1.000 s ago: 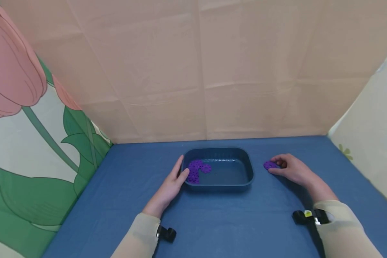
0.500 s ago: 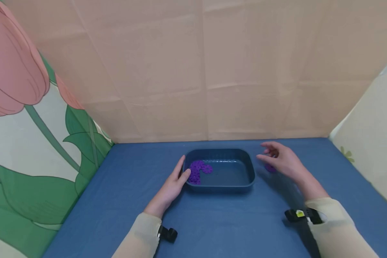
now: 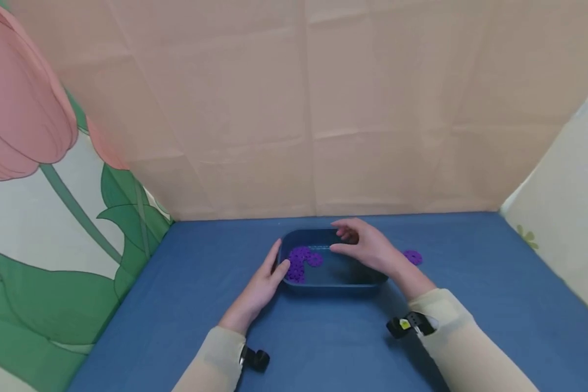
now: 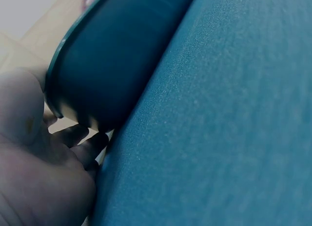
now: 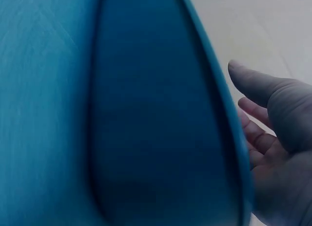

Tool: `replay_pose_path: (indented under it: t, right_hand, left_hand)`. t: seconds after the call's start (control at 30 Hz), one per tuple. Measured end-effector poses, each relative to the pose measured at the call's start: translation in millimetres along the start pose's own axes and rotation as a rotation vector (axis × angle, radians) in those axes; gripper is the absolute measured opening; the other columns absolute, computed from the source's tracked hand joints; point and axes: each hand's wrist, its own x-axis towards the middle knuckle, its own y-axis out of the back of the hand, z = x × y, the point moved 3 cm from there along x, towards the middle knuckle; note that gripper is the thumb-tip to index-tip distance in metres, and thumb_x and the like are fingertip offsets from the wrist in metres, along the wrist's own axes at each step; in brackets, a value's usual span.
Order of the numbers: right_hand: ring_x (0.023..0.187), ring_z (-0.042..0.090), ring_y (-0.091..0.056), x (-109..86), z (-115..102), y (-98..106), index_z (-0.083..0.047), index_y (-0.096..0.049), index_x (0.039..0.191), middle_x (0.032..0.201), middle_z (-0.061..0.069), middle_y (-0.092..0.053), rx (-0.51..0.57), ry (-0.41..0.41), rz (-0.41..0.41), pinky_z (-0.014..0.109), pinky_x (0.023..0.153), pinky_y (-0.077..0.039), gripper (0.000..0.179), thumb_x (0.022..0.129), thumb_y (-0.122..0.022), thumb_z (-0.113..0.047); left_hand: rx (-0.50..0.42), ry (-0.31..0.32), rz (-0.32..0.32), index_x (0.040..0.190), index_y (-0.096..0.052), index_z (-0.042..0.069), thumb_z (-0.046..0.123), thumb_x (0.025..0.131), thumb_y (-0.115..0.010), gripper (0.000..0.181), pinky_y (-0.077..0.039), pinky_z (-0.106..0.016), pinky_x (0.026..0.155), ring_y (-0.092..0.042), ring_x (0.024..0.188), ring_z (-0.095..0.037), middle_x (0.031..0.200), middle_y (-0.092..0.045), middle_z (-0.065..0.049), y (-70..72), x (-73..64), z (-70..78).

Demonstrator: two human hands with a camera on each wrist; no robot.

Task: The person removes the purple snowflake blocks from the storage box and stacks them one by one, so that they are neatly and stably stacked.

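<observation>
A dark blue plastic tub stands on the cloth. Several purple notched plastic discs lie bunched at its left end. My left hand holds the tub's left end, thumb at the rim near the front corner. In the left wrist view, the fingers of my left hand touch the outer wall. Over the right half of the tub hovers my right hand, fingers loosely bent and nothing between them. The right wrist view has this right hand beyond the rim, thumb apart from the fingers.
Another purple disc lies on the blue cloth to the right of the tub, just past my right wrist. A beige sheet rises behind the table, with a tulip-printed panel at left and a pale panel at right.
My right hand has let go of the purple disc on the cloth and moved left over the tub. The left hand has stayed at the tub's left end.
</observation>
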Motion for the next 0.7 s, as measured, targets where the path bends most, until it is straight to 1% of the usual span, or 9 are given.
replay_pose_path:
  t: [0.1, 0.2, 0.27, 0.53, 0.7]
  right_hand:
    - [0.109, 0.022, -0.059, 5.8, -3, -14, -0.02, -0.057, 0.139, 0.122, 0.006, -0.062, -0.006, 0.012, -0.035, 0.045, 0.097, -0.049, 0.057, 0.088, -0.076, -0.039]
    - [0.108, 0.021, -0.059, 11.8, -4, -25, -0.019, -0.058, 0.138, 0.121, 0.007, -0.063, -0.042, 0.023, -0.059, 0.044, 0.097, -0.049, 0.061, 0.086, -0.077, -0.043]
    - [0.108, 0.02, -0.06, 15.4, -4, -31, -0.02, -0.059, 0.137, 0.12, 0.006, -0.064, -0.064, 0.012, -0.072, 0.043, 0.097, -0.05, 0.062, 0.084, -0.078, -0.045]
    - [0.106, 0.018, -0.061, 26.0, 1, -52, -0.017, -0.061, 0.135, 0.118, 0.005, -0.066, -0.112, -0.01, -0.12, 0.043, 0.094, -0.052, 0.059, 0.084, -0.08, -0.039]
    - [0.103, 0.017, -0.062, 27.6, 6, -57, -0.016, -0.063, 0.133, 0.114, 0.003, -0.067, -0.127, -0.03, -0.142, 0.042, 0.091, -0.053, 0.055, 0.084, -0.08, -0.036]
  left_hand:
    - [-0.003, 0.008, -0.002, 0.148, -0.01, 0.061, 0.074, 0.091, -0.046, 0.069, -0.009, -0.054, 0.124, -0.003, 0.155, -0.017, 0.165, -0.008, 0.02, -0.9, 1.1, -0.7]
    - [-0.009, 0.019, 0.0, 0.15, -0.01, 0.059, 0.074, 0.09, -0.046, 0.072, -0.009, -0.055, 0.123, -0.004, 0.155, -0.018, 0.165, -0.008, 0.018, -1.4, 1.4, -1.2]
    - [-0.01, 0.019, 0.002, 0.152, -0.01, 0.057, 0.074, 0.09, -0.046, 0.073, -0.009, -0.057, 0.123, -0.004, 0.155, -0.019, 0.165, -0.009, 0.017, -1.5, 1.3, -1.3]
    - [-0.019, 0.02, 0.004, 0.156, -0.011, 0.049, 0.073, 0.091, -0.048, 0.078, -0.01, -0.059, 0.122, -0.006, 0.155, -0.022, 0.165, -0.01, 0.016, -1.2, -0.1, -1.4]
    - [-0.018, 0.011, 0.004, 0.155, -0.012, 0.052, 0.073, 0.091, -0.047, 0.076, -0.01, -0.057, 0.123, -0.006, 0.155, -0.02, 0.165, -0.01, 0.017, -2.3, 0.7, 0.8]
